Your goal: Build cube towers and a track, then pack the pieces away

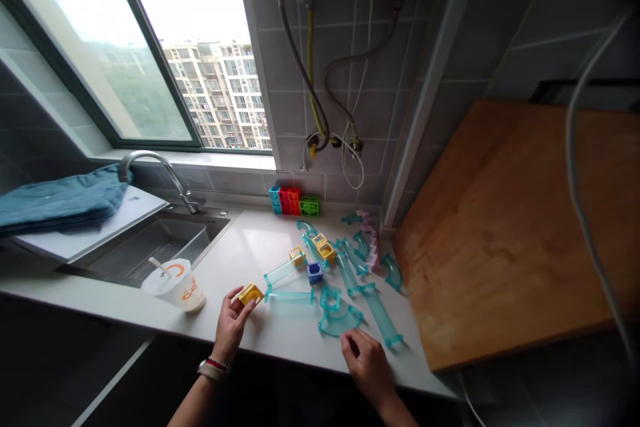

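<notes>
A yellow cube block [251,293] with a round hole is pinched between the thumb and fingers of my left hand [233,321], near the front of the counter. My right hand [367,361] is loosely curled at the counter's front edge, just below a curved teal track piece [341,321]; nothing shows in its fingers. Two straight teal tracks, one slanting [284,271] and one level [290,297], nearly meet beside the held block. A purple-blue cube block [315,272] and a teal cube block [330,297] lie between the hands. Another yellow block [297,255] touches the slanting track's far end.
A lidded drink cup [175,287] with a straw stands left, by the sink [210,240]. Stacked coloured blocks [290,201] line the wall. More yellow blocks [324,248], teal tracks [381,313] and a pink zigzag piece [371,240] lie right. A wooden board [520,233] leans there.
</notes>
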`<state>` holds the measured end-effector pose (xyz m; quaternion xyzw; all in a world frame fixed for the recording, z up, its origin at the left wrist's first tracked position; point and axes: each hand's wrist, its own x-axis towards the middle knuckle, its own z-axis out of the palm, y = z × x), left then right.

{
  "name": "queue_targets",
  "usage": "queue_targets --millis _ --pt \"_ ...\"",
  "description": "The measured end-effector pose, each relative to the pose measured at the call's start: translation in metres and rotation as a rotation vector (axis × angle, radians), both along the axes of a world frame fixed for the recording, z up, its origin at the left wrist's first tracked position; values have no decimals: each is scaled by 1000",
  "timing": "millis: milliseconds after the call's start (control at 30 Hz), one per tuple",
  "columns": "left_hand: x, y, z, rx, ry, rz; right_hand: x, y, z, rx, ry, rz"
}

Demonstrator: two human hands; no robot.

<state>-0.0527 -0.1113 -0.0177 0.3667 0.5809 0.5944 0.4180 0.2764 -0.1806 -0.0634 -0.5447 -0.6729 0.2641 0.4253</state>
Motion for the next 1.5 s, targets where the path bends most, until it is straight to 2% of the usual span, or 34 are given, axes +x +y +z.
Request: queue_targets --millis 233,333,400,500,633,733,833,933,1033,1133,1200,1267,1400,1500 --pt "-14 21 7 -81 -240 124 7 2 0 -118 176 -17" --pt "-17 31 17 -94 -310 107 8 1 -3 -125 232 -58" --pt "-12 33 26 -89 -334 70 6 1 -1 -118 233 -25" --pt "4 27 38 -92 -293 -73 -2 7 14 -109 227 97" --pt "36 12 50 -144 -38 -448 -21 24 45 -115 305 182" --pt "60 1 51 -132 64 -645 -35 33 62 -178 348 223" --pt "78 -7 48 -122 145 -812 -42 35 67 -234 325 300" --pt "86 -12 43 -119 257 -892 -41 32 66 -282 314 322" --pt "86 -15 42 -170 186 -892 -35 30 64 -304 313 322" --pt "81 -15 42 -253 -103 -919 -32 32 67 -284 372 312" --pt "78 -14 43 -322 -265 -863 -32 39 71 -271 422 262" --pt "77 -13 44 -374 -305 -750 -29 52 77 -258 424 217" --pt "77 -15 44 -417 -273 -634 -8 102 84 -194 266 220" --pt "77 -20 41 -456 -313 -570 15 156 81 -134 47 55"
